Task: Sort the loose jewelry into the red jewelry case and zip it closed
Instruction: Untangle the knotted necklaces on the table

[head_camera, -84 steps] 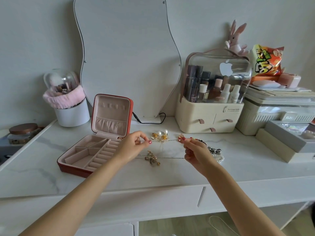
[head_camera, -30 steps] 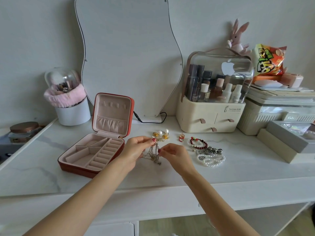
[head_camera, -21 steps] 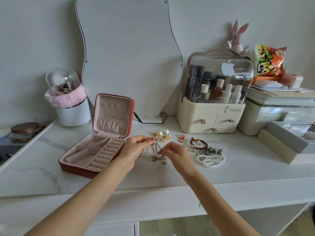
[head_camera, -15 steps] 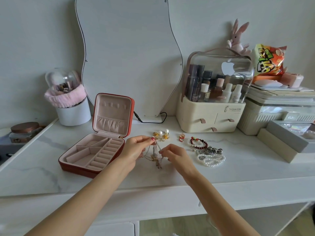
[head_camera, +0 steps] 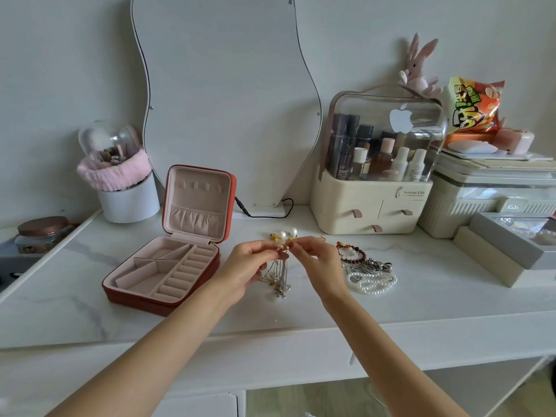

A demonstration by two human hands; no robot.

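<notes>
The red jewelry case [head_camera: 141, 297] lies open on the white marble table, lid upright, its pink compartments showing nothing inside. To its right, my left hand [head_camera: 246, 266] and my right hand [head_camera: 316, 260] meet above the table. Both pinch a thin gold chain necklace [head_camera: 279, 275] at its top, and its loops and pendant hang down to the tabletop. Gold pearl earrings [head_camera: 285, 235] lie just behind my fingertips. A red bead bracelet [head_camera: 350, 252], a silver chain piece [head_camera: 373, 265] and a pearl strand [head_camera: 373, 281] lie to the right of my right hand.
A wavy mirror [head_camera: 228, 100] leans on the wall behind the case. A white brush pot [head_camera: 128, 200] stands at back left. A cream cosmetics organiser [head_camera: 376, 203] and stacked boxes [head_camera: 493, 203] fill the back right. A grey box [head_camera: 508, 245] sits at the right edge.
My hands, first apart stretching the chain, came together; my right hand gathered the chain and rose to meet my left, so the necklace now hangs folded from both.
</notes>
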